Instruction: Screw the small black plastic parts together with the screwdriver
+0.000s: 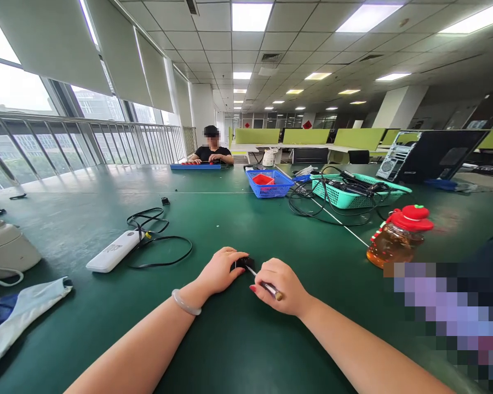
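Note:
Near the middle of the green table, my left hand (224, 269) presses a small black part (243, 262) against the tabletop, with thumb and fingers closed around it. The fingers hide much of the part, so its exact kind cannot be made out. My right hand (280, 285) grips a slim screwdriver (271, 289) with a thin metal shaft and a tan-ended handle. Its shaft slants down to the left, and the tip meets the black part, though the exact contact point is too small to see.
To the left lie a white power strip (115, 251) with black cable and a cloth (28, 312). A drink jar (398, 241) with red lid stands right. Beyond are a blue basket (269, 190), a teal basket (340, 201) of cables and a computer case (431, 156). A person (211, 150) sits opposite.

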The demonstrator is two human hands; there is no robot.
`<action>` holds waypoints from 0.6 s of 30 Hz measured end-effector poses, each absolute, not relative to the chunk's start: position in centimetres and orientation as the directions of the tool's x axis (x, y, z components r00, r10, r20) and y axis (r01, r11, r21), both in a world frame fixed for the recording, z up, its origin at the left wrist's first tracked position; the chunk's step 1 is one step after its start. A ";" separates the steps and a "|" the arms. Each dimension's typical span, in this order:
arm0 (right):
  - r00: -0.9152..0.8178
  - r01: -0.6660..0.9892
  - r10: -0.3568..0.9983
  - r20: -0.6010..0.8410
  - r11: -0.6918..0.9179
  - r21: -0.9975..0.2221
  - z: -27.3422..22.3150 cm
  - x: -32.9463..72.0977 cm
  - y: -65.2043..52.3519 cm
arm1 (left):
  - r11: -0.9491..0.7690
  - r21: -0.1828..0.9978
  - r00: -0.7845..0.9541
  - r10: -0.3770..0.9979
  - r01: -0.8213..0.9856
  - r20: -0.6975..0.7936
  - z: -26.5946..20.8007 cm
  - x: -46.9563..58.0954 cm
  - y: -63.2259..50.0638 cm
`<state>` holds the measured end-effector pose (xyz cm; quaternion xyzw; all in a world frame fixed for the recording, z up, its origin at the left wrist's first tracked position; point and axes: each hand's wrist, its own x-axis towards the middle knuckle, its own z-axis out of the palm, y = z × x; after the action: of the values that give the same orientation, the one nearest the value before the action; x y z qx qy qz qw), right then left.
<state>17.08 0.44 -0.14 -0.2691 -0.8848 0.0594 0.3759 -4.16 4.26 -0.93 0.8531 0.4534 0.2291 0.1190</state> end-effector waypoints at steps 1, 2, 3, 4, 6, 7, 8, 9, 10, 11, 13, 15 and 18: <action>-0.595 0.440 0.487 0.640 0.863 -0.248 -0.2 17.0 0.4 | -0.555 0.415 0.476 0.832 0.720 0.286 -0.9 -4.2 4.2; -0.612 0.448 0.458 0.645 0.873 -0.194 -0.2 16.9 0.3 | -0.548 0.422 0.468 0.836 0.722 0.287 -1.0 -4.2 4.2; -0.628 0.457 0.433 0.647 0.878 -0.144 -0.2 16.8 0.2 | -0.541 0.428 0.461 0.841 0.724 0.284 -1.0 -4.2 4.2; -0.643 0.466 0.413 0.644 0.879 -0.098 -0.3 16.7 0.2 | -0.536 0.433 0.457 0.844 0.724 0.281 -1.1 -4.3 4.3; -0.672 0.486 0.391 0.629 0.874 -0.024 -0.3 16.5 0.0 | -0.531 0.441 0.453 0.847 0.724 0.277 -1.2 -4.3 4.3; -0.686 0.494 0.385 0.617 0.869 0.007 -0.3 16.4 0.0 | -0.531 0.443 0.453 0.847 0.723 0.277 -1.2 -4.3 4.4; -0.701 0.500 0.380 0.603 0.865 0.035 -0.3 16.3 -0.1 | -0.531 0.444 0.452 0.847 0.721 0.279 -1.2 -4.3 4.4; -0.716 0.502 0.375 0.589 0.863 0.061 -0.4 16.2 -0.2 | -0.530 0.447 0.449 0.848 0.720 0.282 -1.2 -4.2 4.4; -0.729 0.504 0.371 0.575 0.860 0.084 -0.4 16.0 -0.4 | -0.526 0.451 0.445 0.850 0.720 0.281 -1.2 -4.2 4.3; -0.741 0.506 0.370 0.560 0.856 0.104 -0.5 15.8 -0.5 | -0.519 0.458 0.438 0.855 0.722 0.277 -1.2 -4.1 4.3; -0.760 0.514 0.379 0.528 0.847 0.132 -0.6 15.5 -0.8 | -0.489 0.477 0.413 0.872 0.730 0.261 -1.2 -4.0 4.3; -0.768 0.528 0.397 0.503 0.836 0.146 -0.7 15.1 -1.0 | -0.451 0.501 0.383 0.892 0.739 0.239 -1.2 -4.0 4.3; -0.757 0.545 0.411 0.508 0.826 0.146 -0.7 14.8 -1.2 | -0.428 0.514 0.370 0.903 0.744 0.217 -1.2 -4.0 4.5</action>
<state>14.82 -1.21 -0.74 -0.2580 -0.9263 -0.1437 0.2339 -3.96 4.49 -1.24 0.8106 0.5080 0.2385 0.1675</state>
